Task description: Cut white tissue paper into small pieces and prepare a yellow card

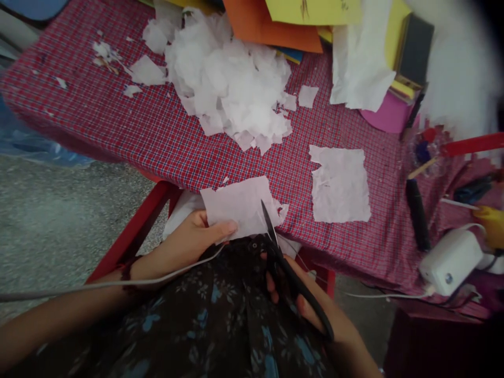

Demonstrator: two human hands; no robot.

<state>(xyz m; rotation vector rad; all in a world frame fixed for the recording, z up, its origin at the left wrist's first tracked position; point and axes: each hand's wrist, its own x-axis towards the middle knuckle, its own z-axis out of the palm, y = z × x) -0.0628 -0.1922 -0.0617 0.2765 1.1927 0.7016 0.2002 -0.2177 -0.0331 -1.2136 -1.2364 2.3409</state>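
Note:
My left hand [200, 236] pinches the lower left part of a white sheet of paper [236, 202], its thumb lying on top. A pair of black-handled scissors [293, 278] is in my right hand [315, 299], with fingers through the handles. The blades point up and away, over the right part of the sheet, where its edge is ragged. On the checked cloth, to the right, lies a crumpled, torn-edged paper piece [340, 184]. Beyond the sheet spreads a big heap of cut white paper pieces [232, 79].
A red checked tablecloth [129, 126] covers the table. Coloured papers [275, 26] and a dark block [415, 50] lie at the back. Right are a black-handled tool [417, 215] and a white adapter-like box [451, 262] with cables. A white cable [157, 278] crosses my left forearm.

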